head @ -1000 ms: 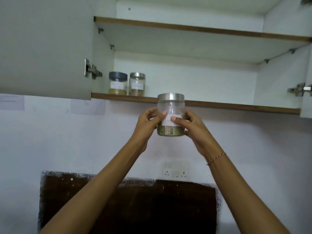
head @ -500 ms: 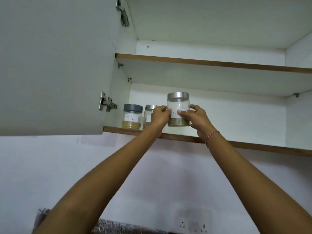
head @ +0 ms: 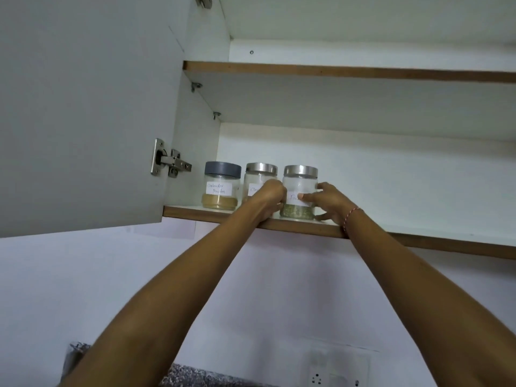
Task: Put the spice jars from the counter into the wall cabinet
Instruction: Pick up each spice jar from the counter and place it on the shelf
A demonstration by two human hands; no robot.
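Note:
A clear jar with green spice [head: 298,191], a steel lid and a white label stands on the lower shelf [head: 418,241] of the open wall cabinet. My left hand [head: 269,198] grips its left side and my right hand [head: 328,202] holds its right side. Just to its left stands a steel-lidded jar [head: 258,177], partly hidden by my left hand. Further left is a grey-lidded jar of tan powder [head: 222,185], labelled in handwriting.
The cabinet door [head: 83,113] hangs open at the left on a metal hinge [head: 170,162]. An upper shelf [head: 349,71] spans the cabinet. The lower shelf runs on bare to the right. A wall socket [head: 335,378] and speckled counter edge [head: 201,378] lie below.
The green-spice jar rose from below the shelf and now rests on it beside the other two jars. Both hands went up with it. My view tilted upward.

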